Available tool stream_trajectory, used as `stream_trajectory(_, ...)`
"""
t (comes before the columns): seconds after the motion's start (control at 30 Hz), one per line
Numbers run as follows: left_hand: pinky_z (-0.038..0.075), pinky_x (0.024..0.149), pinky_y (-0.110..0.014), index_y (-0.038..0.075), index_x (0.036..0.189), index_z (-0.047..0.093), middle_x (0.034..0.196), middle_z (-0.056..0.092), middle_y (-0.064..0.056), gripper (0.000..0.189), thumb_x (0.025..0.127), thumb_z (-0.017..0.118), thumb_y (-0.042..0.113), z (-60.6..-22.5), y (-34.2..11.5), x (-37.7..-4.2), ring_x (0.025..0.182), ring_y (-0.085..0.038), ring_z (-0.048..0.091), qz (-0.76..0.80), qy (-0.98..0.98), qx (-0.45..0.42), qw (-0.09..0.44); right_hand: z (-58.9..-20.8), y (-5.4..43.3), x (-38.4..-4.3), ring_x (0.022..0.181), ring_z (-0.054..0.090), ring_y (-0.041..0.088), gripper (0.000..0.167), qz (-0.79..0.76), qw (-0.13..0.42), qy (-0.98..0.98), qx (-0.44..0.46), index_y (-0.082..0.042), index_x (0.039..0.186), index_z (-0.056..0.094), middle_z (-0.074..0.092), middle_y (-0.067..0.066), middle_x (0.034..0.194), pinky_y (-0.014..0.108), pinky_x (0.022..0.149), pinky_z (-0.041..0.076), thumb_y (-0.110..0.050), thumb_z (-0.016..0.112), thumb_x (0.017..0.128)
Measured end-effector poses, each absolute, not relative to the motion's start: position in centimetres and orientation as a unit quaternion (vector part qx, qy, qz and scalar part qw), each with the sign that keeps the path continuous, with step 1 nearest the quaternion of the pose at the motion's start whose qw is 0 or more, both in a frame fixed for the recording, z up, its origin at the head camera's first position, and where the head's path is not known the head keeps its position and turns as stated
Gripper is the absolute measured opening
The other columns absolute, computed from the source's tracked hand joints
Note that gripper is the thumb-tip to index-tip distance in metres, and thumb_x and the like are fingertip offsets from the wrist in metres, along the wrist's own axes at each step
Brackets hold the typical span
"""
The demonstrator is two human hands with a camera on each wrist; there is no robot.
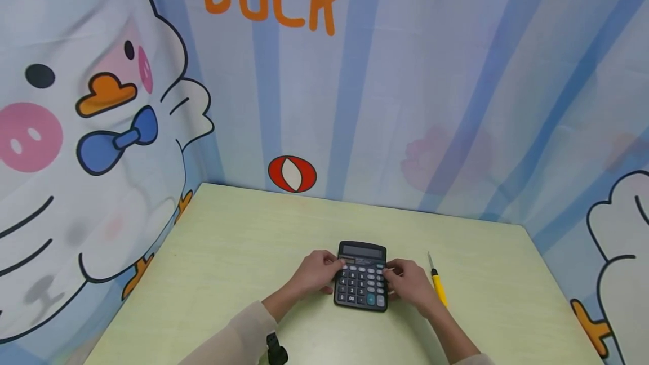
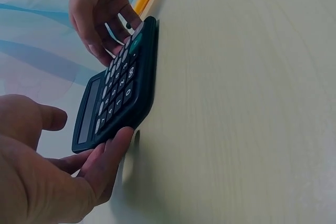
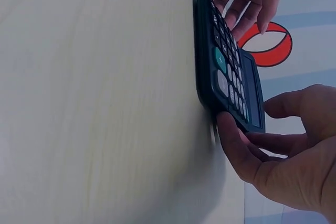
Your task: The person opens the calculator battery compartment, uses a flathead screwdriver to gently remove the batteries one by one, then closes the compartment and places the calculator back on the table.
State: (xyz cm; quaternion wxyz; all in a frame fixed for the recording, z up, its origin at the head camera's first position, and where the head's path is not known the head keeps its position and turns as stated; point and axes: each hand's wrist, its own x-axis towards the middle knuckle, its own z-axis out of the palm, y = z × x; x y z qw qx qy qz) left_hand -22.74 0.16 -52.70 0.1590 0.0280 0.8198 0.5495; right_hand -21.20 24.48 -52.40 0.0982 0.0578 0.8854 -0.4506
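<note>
A black desk calculator [image 1: 361, 276], with a grey display and rows of keys, is between my two hands, its keys facing up. My left hand [image 1: 316, 272] holds its left edge, fingertips low along the side and thumb over the top face in the head view. In the left wrist view that thumb [image 2: 52, 117] stands a little off the casing. At the opposite edge my right hand [image 1: 409, 283] has its fingers [image 3: 236, 142] against the side, the thumb near the display. The fingers' undersides are partly hidden by the calculator.
A yellow-handled screwdriver [image 1: 438, 285] lies just right of my right hand, its tip pointing away. The pale table [image 1: 243, 230] backs onto a duck-printed curtain [image 1: 304, 94]. A black strapped item [image 1: 276, 349] shows by the left sleeve.
</note>
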Motion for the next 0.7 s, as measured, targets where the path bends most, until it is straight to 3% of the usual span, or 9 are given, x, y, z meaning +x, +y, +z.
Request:
stream_trajectory(0.1, 0.062, 0.060, -0.036, -0.006, 0.128, 0.066, 0.103, 0.068, -0.010, 0.041, 0.107, 0.064, 0.030, -52.4, 0.1, -22.8, 0.069, -0.024, 0.072, 0.547, 0.821, 0.031, 0.159, -52.1, 24.5, -21.2, 0.080, 0.066, 0.021, 0.038, -0.454, 0.107, 0.882, 0.059, 0.012, 0.133, 0.063, 0.069, 0.015, 0.104, 0.036, 0.066, 0.063, -0.014, 0.059, 0.105)
stream_trajectory(0.43, 0.063, 0.062, -0.035, -0.008, 0.124, 0.067, 0.102, 0.066, -0.012, 0.041, 0.108, 0.063, 0.029, -51.8, 0.3, -22.9, 0.083, -0.022, 0.069, 0.560, 0.811, 0.027, 0.166, -51.6, 24.2, -21.3, 0.077, 0.064, 0.021, 0.037, -0.454, 0.120, 0.881, 0.064, 0.013, 0.130, 0.062, 0.067, 0.013, 0.097, 0.035, 0.065, 0.063, -0.014, 0.060, 0.105)
stream_trajectory(0.7, 0.063, 0.061, -0.037, -0.007, 0.124, 0.068, 0.100, 0.067, -0.012, 0.041, 0.108, 0.063, 0.030, -51.3, 0.2, -22.9, 0.082, -0.025, 0.071, 0.560, 0.814, 0.029, 0.151, -51.3, 24.0, -21.2, 0.078, 0.064, 0.021, 0.036, -0.452, 0.109, 0.884, 0.059, 0.012, 0.129, 0.064, 0.067, 0.013, 0.097, 0.037, 0.067, 0.064, -0.014, 0.060, 0.105)
